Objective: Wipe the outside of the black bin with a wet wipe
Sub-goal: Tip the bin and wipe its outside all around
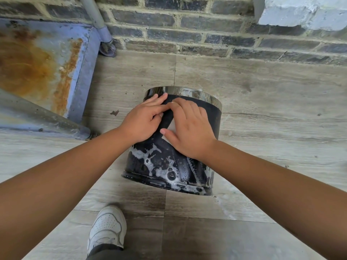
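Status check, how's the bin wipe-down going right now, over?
Left hand flat on black bin, steadying. Right hand presses white wet wipe to bin wall. Foam covers lower wall, unwiped. Nothing in the way.

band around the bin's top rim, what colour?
Shiny silver metal band on the black bin, head view.

Bare, sleeveless forearms; white perforated sneaker with grey trim, dark trouser hem.
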`<state>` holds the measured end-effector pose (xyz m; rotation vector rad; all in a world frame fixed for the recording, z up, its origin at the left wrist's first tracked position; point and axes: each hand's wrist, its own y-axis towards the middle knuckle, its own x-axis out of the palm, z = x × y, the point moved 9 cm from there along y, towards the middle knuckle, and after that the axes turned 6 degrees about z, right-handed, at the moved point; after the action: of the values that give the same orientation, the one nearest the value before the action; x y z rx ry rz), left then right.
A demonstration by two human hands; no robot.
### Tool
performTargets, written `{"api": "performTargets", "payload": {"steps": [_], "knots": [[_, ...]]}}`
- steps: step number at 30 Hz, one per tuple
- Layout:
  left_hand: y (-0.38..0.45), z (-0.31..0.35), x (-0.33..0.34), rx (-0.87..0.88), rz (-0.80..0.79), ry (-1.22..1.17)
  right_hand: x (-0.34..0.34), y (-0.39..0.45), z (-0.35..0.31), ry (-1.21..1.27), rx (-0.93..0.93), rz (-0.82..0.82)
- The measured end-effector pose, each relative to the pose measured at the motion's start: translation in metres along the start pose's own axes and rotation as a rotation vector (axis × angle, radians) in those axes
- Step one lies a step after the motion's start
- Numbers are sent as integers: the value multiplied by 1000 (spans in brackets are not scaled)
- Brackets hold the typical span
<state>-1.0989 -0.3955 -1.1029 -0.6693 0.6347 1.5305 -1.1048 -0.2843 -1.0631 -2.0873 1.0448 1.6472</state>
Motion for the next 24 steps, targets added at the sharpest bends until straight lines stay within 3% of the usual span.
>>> {"api": "performTargets", "payload": {"steps": [5, 10, 24], "knots": [[-1, -1, 2, 8, -3, 6, 7, -20, -7, -53, -64, -103], [-4, -3, 1, -5, 0, -24, 29, -44, -9, -146, -206, -334], [-7, -6, 4, -11, -13, 0, 21, -80, 14, -33, -353, -322]]}}
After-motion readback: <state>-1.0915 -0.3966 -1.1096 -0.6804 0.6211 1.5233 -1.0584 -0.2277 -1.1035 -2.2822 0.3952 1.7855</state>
